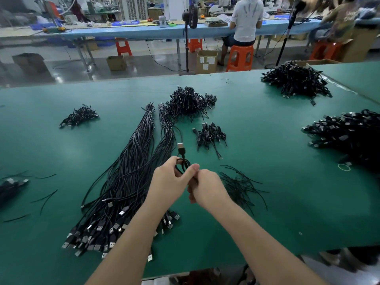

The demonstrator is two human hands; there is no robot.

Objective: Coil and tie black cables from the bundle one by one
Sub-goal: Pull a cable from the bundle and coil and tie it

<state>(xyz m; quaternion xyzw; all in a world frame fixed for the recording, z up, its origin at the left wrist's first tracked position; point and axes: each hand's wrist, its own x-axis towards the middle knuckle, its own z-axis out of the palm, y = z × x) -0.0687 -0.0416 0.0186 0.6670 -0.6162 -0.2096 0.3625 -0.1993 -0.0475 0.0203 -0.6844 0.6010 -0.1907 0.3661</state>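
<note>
Gripping coiled cable (182, 163) in my left hand (171, 182), right hand (206, 187) fingers pinching beside it, bundle (123, 182) left, ties (240, 186) right.

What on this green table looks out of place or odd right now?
Mostly orderly cable piles, but a few loose black ties lie scattered near the table's left edge, apart from the main tie pile by the right hand. A lone pale rubber band sits at the right.
</note>
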